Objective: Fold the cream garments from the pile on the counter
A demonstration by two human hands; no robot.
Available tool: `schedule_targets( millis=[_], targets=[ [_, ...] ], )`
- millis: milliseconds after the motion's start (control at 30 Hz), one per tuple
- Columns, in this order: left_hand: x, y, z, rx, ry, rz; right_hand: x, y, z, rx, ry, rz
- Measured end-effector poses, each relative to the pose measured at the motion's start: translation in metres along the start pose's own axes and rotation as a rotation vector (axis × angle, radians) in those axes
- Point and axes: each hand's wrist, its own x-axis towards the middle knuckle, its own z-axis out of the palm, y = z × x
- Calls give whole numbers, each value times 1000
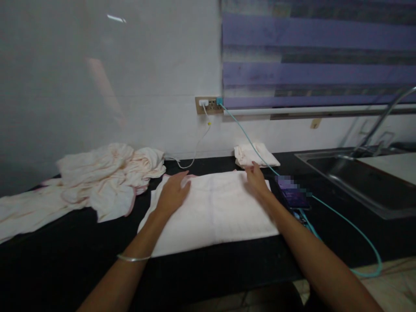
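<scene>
A white cloth (214, 212) with a bit of pink edging lies folded flat on the black countertop (227, 264) in front of me. My left hand (173, 193) rests at its far left part, fingers stretched out and apart from the thumb. Over the far right part of the same cloth is my right hand (256, 178), slightly blurred, its fingers extended and not wrapped around anything. Whether the right fingertips touch the cloth I cannot tell. A smaller folded cloth (255, 154) sits just beyond the right hand, against the wall.
Crumpled cream cloths (107, 177) with pink edging are heaped on the left. A phone (292, 193) lies right of the folded cloth, with a teal cable (351, 221) running past it from the wall socket (212, 105). At the far right is a metal sink (364, 186) with a faucet.
</scene>
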Motion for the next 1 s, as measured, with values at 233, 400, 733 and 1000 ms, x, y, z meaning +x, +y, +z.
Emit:
schedule_targets(
  millis=[233,400,733,1000],
  targets=[
    [-7,21,-11,485,-95,256,-58,-58,8,-418,-176,-576],
    [-20,34,-1,511,-187,273,-93,-76,31,-629,-360,-495],
    [-35,18,23,683,-566,144,-100,-47,40,-818,-699,-277],
    [-29,10,13,680,-549,10,-99,-54,37,-768,-716,-248]
  ],
)
